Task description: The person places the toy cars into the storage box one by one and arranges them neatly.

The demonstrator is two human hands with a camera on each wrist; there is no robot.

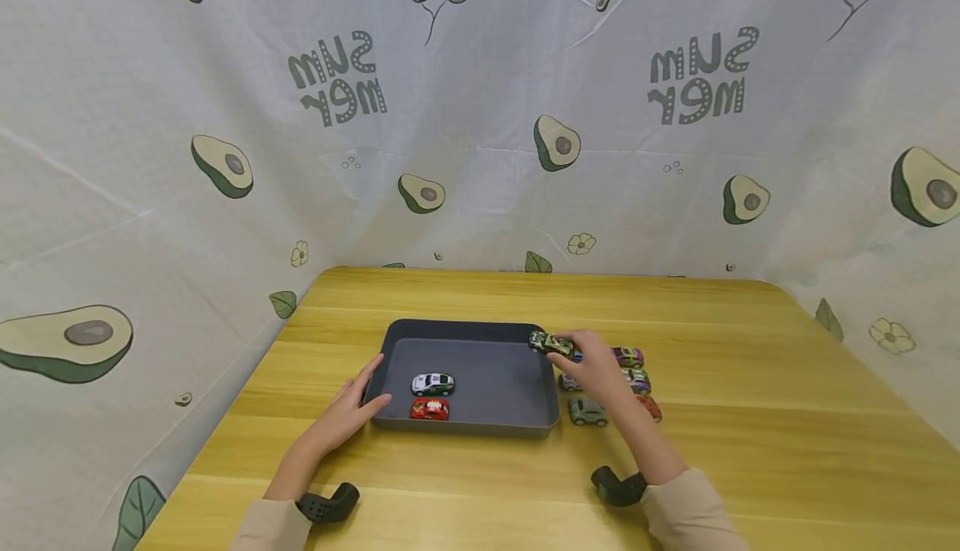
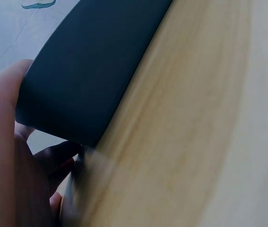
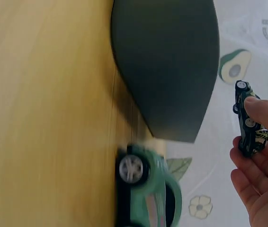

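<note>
Camouflage car (image 3: 246, 135) between right fingers (image 3: 251, 171)

tray (image 1: 495, 372) cut off above in both wrist views, blue thing (image 1: 577, 357) right of the tray mostly behind the right hand (image 1: 594, 363), green car (image 3: 146, 198) beside the tray cut off below, red car (image 1: 430, 408) inside the tray, markings too small to read
</note>
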